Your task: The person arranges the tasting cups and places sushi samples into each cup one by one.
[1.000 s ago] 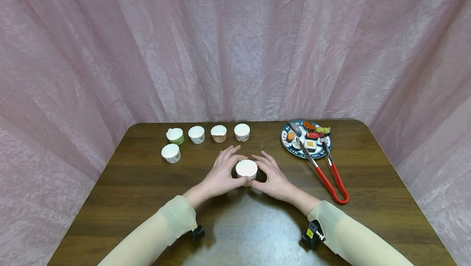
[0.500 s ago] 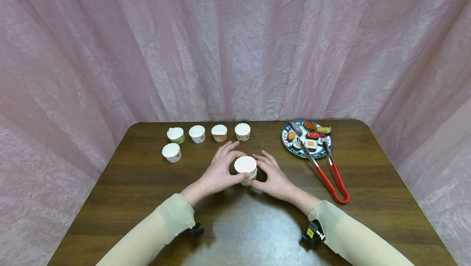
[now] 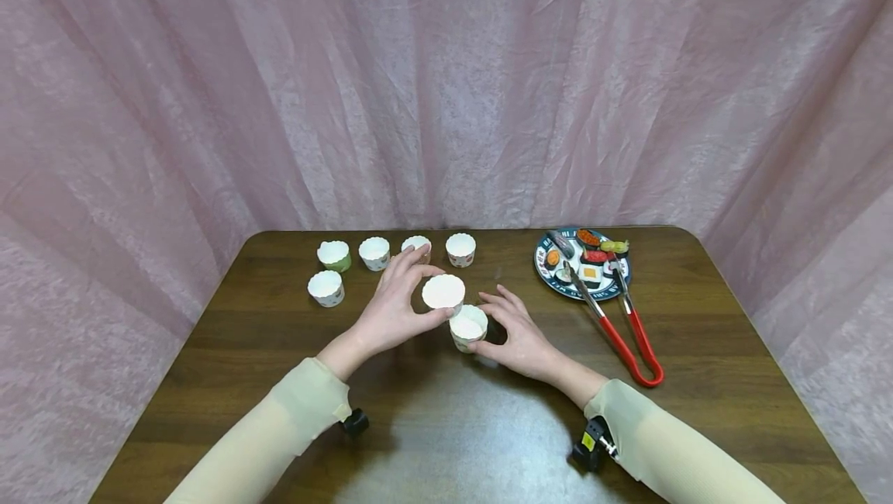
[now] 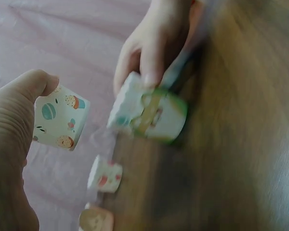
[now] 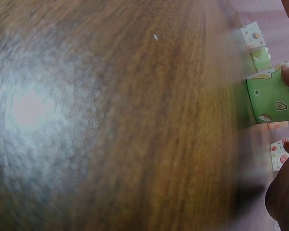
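Note:
My left hand [image 3: 394,302] pinches a white paper baking cup [image 3: 443,291] by its side, thumb in front and fingers behind. In the left wrist view this cup [image 4: 62,115] has a print of cupcakes and macarons and hangs clear of the other cup. My right hand [image 3: 522,343] grips a second paper baking cup [image 3: 466,327], mouth up, just in front and to the right of the first. Green with an avocado print, that cup [image 5: 272,94] stands low by the tabletop in the right wrist view.
Several paper baking cups [image 3: 374,253] stand along the table's back left, with another [image 3: 325,288] before them. At back right, a blue-rimmed plate [image 3: 540,265] bears toy sushi [image 3: 594,257]. Red-handled tongs [image 3: 631,349] lie with their tips on it. A pink curtain [image 3: 446,85] hangs behind.
My left hand has lifted the white cup out of the green one and moved it up and leftward. The right hand stays in place on the green cup.

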Available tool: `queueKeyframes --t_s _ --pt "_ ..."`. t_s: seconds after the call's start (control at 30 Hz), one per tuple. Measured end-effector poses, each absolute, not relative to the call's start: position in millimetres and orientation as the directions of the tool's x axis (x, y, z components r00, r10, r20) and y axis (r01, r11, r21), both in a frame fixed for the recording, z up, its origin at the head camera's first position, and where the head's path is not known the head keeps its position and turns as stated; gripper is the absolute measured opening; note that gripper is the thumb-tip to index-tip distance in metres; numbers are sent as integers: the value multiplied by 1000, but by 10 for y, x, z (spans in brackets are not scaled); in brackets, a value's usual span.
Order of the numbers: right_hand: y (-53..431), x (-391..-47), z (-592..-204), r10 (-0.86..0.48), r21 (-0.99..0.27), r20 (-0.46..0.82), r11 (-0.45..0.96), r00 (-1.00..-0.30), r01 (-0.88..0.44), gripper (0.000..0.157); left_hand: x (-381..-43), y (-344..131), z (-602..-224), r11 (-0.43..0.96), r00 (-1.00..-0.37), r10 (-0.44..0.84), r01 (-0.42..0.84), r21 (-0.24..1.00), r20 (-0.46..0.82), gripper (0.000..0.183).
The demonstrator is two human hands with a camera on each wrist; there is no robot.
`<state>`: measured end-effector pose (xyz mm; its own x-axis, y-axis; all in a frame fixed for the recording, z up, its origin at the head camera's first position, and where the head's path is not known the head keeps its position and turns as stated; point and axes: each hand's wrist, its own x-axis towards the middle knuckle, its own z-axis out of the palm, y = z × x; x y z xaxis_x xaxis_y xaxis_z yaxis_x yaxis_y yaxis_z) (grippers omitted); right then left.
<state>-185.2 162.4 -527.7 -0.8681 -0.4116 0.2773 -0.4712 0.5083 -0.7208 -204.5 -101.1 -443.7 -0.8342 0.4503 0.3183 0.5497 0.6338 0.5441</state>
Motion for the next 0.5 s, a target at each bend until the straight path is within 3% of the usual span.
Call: queueKeyframes --t_s 0.5 --pt "1618 -1852 -5256 -412 -717 266 520 -871 -465 57 -2409 -1784 -4405 797 -891 294 428 426 347 63"
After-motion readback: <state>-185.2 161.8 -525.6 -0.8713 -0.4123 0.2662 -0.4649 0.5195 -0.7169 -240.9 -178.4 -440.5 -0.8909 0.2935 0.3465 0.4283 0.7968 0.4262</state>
